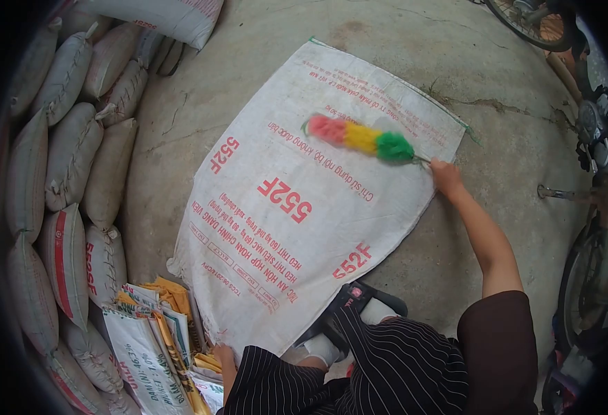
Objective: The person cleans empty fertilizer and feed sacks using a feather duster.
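A large white woven sack (248, 166) with red print lies flat on the concrete floor in front of me. My right hand (445, 176) is closed round the handle of a feather duster (359, 137). Its fluffy head, pink, yellow and green, is over the upper part of the sack. My left hand (223, 354) is at the sack's lower left corner, beside a pile of folded sacks. Its fingers are closed at the sack's edge.
Filled, tied sacks (72, 155) are stacked along the left. Folded sacks (141, 346) stand at the lower left. Another white sack (158, 17) lies at the top. Motorbike parts (591, 256) line the right edge, with a wheel (525, 24) at the top right.
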A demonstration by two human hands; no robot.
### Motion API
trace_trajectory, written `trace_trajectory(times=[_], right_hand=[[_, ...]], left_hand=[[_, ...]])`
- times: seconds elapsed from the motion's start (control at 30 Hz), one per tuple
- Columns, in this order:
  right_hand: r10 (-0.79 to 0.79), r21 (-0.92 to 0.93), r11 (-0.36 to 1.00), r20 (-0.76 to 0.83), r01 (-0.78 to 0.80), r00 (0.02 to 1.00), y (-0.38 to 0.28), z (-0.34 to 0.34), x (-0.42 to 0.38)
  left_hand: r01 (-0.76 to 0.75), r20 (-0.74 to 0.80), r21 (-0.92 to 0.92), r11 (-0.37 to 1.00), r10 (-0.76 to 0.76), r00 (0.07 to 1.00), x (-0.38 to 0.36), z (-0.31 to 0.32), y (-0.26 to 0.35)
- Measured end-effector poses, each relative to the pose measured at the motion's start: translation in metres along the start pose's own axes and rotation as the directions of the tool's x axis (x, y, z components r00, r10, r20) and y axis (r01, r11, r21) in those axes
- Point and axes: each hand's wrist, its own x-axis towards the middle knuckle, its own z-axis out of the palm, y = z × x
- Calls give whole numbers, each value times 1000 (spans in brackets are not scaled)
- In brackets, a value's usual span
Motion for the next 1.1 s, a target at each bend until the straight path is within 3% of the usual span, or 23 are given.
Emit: trace_trajectory(times=[0.07,0.1,0.17,0.2,0.23,0.27,0.3,0.33,0.4,0.47,0.5,0.57,0.63,0.7,0.73,0.77,0.83,0.9,0.97,1.0,1.07,1.1], right_hand=[[360,67,933,-190,-353,914,32,2,20],[358,67,934,-189,-352,914,42,1,25],[572,193,820,-251,-538,781,51,-3,34],[572,194,820,-251,-538,781,47,-4,31],[470,219,879,-241,-424,849,29,-16,19],[357,242,922,-234,-301,904,12,-22,5],[227,306,939,-199,-160,953,-5,-18,-17],[58,339,941,-109,-18,992,-24,-19,-45],[-315,332,907,129,259,940,-45,-1,-109],[-485,199,874,413,444,771,-62,-16,-149],[-484,203,875,414,440,771,-55,-13,-155],[-231,73,973,262,220,937,-17,-8,-168],[135,16,990,99,-137,986,37,-15,-156],[508,-54,859,-25,-509,861,81,-29,-139],[652,-63,750,-95,-659,752,95,-32,-130],[658,-63,744,-102,-665,746,99,-33,-123],[665,8,689,-404,-724,628,105,-32,-114],[640,-10,744,-274,-668,718,80,-36,-106],[424,194,895,-89,-402,901,24,-39,-110],[203,208,961,-73,-184,976,0,-23,-118],[-226,237,953,129,191,965,-52,-5,-131],[-428,268,892,235,365,872,-70,-2,-133]], left_hand=[[28,22,-56,998,-26,999,-12,-10,18],[60,18,-57,997,-59,998,-17,-15,24],[97,14,-57,994,-97,995,-8,-14,5],[-9,63,-269,963,27,998,19,-4,-35],[-100,87,-473,875,159,983,40,14,-55],[-96,93,-474,875,158,983,46,42,-49],[-22,59,-260,965,38,998,45,62,-55],[69,-3,-34,997,-69,998,-17,-15,26],[85,7,-20,996,-85,996,-13,-8,22],[96,8,-3,995,-96,995,-6,-4,18],[62,6,37,997,-62,998,-1,1,12],[26,6,78,997,-26,1000,2,4,6],[7,-8,55,998,-7,1000,-4,1,10],[38,2,21,999,-38,999,-8,-4,16],[70,12,-7,998,-70,997,-8,-3,18],[61,14,-10,998,-61,998,-8,-2,18],[35,-3,-122,992,-36,999,-8,2,15],[59,41,-99,993,-56,998,-1,6,12],[95,80,-66,993,-89,993,-3,9,8],[94,83,-54,994,-90,992,-5,9,6],[85,83,-26,996,-82,993,-5,5,9],[79,79,-12,997,-77,994,-5,-1,11]])
